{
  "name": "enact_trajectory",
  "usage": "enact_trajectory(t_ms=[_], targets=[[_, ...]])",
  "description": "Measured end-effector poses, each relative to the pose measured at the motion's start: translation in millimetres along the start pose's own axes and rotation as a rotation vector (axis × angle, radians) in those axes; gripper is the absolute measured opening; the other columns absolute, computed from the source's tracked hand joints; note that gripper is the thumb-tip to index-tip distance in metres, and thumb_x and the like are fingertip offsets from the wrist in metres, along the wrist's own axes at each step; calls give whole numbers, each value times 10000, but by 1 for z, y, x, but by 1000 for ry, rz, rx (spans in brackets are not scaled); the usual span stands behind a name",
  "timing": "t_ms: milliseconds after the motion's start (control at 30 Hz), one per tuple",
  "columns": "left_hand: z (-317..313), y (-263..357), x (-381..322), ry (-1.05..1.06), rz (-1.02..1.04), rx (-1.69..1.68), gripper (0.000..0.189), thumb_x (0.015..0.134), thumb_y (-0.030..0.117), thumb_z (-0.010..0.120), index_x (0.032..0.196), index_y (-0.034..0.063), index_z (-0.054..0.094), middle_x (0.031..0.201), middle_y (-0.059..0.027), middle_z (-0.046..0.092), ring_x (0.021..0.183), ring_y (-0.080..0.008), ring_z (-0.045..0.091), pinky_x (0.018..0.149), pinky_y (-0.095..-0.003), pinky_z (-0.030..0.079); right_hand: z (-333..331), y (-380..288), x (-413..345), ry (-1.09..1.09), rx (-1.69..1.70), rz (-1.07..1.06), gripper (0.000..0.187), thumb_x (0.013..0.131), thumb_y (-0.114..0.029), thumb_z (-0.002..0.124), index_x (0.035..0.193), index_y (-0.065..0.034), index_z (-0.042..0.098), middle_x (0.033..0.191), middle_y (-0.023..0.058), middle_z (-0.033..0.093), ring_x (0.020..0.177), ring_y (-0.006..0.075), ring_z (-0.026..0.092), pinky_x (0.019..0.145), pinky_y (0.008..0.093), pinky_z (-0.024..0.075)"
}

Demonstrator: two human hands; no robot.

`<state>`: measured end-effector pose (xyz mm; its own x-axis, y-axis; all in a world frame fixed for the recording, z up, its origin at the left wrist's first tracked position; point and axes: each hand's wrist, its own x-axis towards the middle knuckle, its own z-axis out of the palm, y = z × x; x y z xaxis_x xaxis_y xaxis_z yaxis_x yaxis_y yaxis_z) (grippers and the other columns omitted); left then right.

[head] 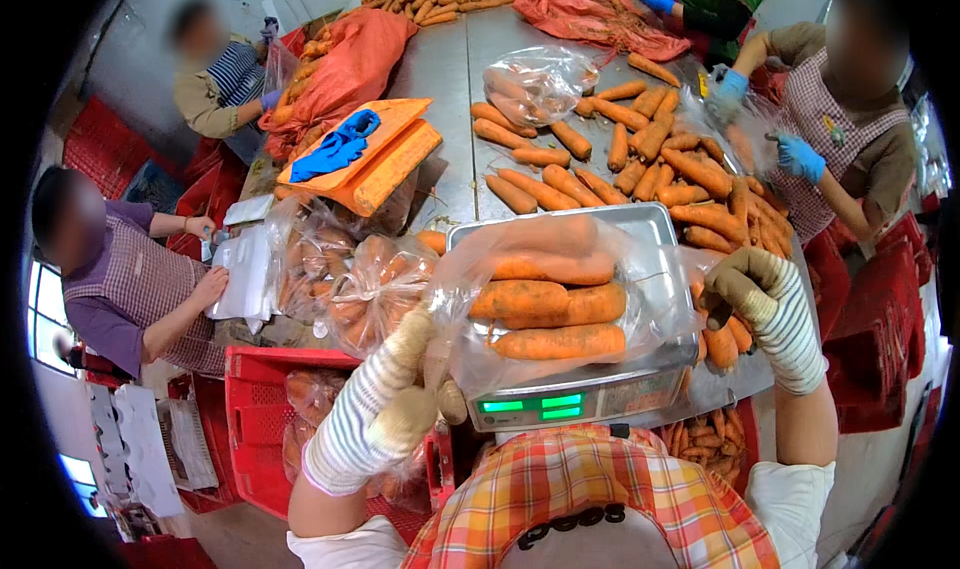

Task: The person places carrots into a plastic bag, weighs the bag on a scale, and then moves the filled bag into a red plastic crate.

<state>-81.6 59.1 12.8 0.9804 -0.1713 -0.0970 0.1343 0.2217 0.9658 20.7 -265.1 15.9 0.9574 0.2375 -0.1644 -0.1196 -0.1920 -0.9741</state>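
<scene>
A clear plastic bag of carrots point(559, 306) lies over the metal tray of a digital scale point(536, 408), whose green displays are lit. My left hand point(390, 396), in a striped knit glove, grips the bag's left end between thumb and fingers. At the bag's right end, my right hand point(757, 306), gloved alike, pinches the plastic with curled fingers. Loose carrots point(697, 179) are piled behind and to the right of the scale. A tied bag of carrots point(382, 291) sits just left of the bag in my hands.
A red plastic crate point(259, 419) with bagged carrots stands low at left. Beyond the scale are another carrot bag point(540, 81) and an orange container point(375, 164) with blue gloves on it. Red mesh sacks point(352, 66) lie farther back. Several co-workers stand around the metal table point(442, 51).
</scene>
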Motion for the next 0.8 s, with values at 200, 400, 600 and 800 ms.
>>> enact_trajectory(t_ms=[200,400,600,800], targets=[[5,3,13,278,-210,-238,693,872,456,558,1422,125,294,1299,-70,469,1054,-165,531,785,-319,484,47,-40,-18,337,-614,-582,130,753,-23,587,871,21,619,837,123,642,782,197,636,709,291,493],[7,-7,10,109,240,66,662,924,438,488,1430,79,255,1342,-113,431,1183,-206,471,965,-357,412,103,-14,2,-488,-918,-630,397,737,-139,641,1105,-30,538,1070,164,565,957,305,569,809,385,468],[-6,-16,2,151,-6,27,923,786,504,661,1451,71,189,1375,-117,390,1190,-228,451,944,-353,404,128,78,56,-188,-1147,-804,462,746,-211,631,1156,-22,531,1044,149,564,916,318,557,778,412,468],[-14,-19,-10,65,0,138,1079,677,570,731,1445,38,192,1170,-91,511,946,-177,556,779,-301,467,125,72,62,-240,-1174,-623,418,792,-223,611,1144,-5,555,951,200,595,839,334,590,751,416,483]])
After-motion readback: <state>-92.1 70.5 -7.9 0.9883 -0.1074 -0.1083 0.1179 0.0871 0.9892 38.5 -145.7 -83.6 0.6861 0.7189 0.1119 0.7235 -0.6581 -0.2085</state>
